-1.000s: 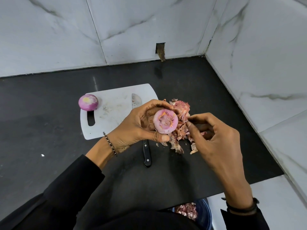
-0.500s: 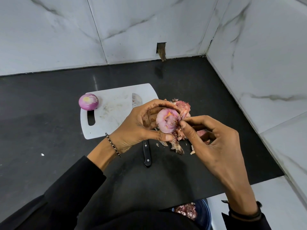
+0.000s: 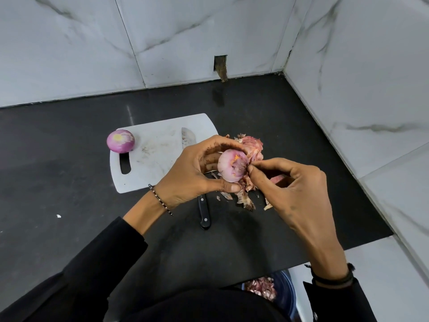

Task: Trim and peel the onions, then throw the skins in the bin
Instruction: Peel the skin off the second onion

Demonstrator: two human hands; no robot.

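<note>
While one peeled onion (image 3: 120,141) sits at ten o'clock, the left hand (image 3: 192,173) grips a second onion (image 3: 232,167), the right hand (image 3: 294,189) pinches its skin, and loose skins (image 3: 253,145) await the bin (image 3: 287,295).

No words, labels, brands or numbers can be read — cutting board (image 3: 160,156), knife (image 3: 204,216) and wall tiles (image 3: 185,43) carry none.

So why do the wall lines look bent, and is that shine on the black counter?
Head view: the wide-angle lens bows the tile seams near the edges; a pale glare streak lies on the counter behind the cutting board.
</note>
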